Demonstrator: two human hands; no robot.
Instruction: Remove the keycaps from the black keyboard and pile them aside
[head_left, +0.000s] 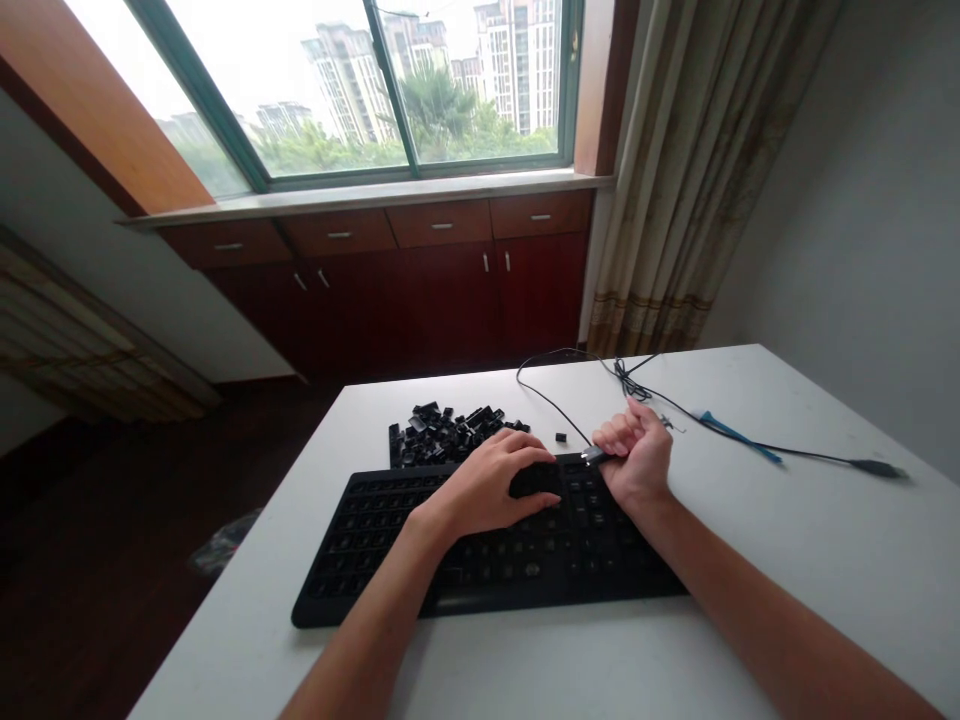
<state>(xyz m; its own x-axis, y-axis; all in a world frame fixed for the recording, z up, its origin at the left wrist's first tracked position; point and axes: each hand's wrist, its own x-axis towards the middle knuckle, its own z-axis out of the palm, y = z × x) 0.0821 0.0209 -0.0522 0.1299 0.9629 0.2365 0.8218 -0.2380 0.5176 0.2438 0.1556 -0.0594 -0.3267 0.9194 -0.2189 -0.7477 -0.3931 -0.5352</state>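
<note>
A black keyboard (555, 592) lies on the white table, with many of its keycaps off and bare switch sockets showing. My left hand (501, 475) rests on its upper middle part, thumb and fingers apart, with nothing visible in it. Over the keyboard's upper right edge, my right hand (637, 450) is closed around a small dark piece (595, 456) with a shiny end; its kind is unclear. Thin metal wire (667, 424) shows beside the right knuckles; whether it is held cannot be told. Behind the keyboard lies a heap of loose black keycaps (442, 435).
One loose keycap (561, 437) sits apart from the heap. A black cable (634, 378) loops behind my right hand, running to a plug (877, 467) at the right. A blue strip (742, 438) lies across it. The white table (795, 560) ends before the cabinets (420, 290).
</note>
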